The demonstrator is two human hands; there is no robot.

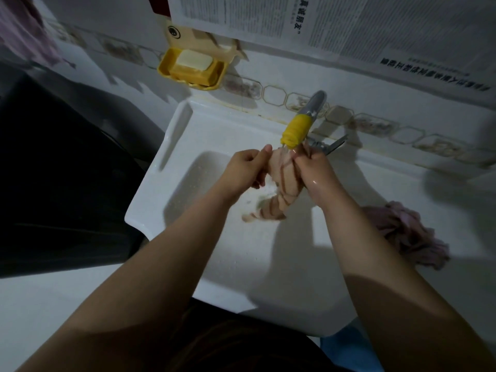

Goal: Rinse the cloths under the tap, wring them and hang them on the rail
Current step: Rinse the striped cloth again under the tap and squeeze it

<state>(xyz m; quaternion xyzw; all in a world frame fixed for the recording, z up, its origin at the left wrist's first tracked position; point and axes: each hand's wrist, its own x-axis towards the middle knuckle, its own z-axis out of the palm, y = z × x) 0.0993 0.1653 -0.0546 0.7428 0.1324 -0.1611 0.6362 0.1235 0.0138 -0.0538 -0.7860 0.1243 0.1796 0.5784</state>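
Both hands, left hand and right hand, grip the striped cloth under the tap; twist them in opposite directions, low over the sink (less splashing).

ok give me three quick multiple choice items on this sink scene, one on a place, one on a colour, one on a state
1. Where does the pink cloth lie?
A. on the sink ledge by the right arm
B. in the soap dish
C. on the tap

2. What colour is the tap nozzle?
A. blue
B. yellow
C. red

3. How is the striped cloth held?
A. spread flat
B. lying loose in the basin
C. twisted between left hand and right hand

Answers: 1 A, it sits bunched on the ledge. 2 B, the tip is yellow. 3 C, both hands grip it.
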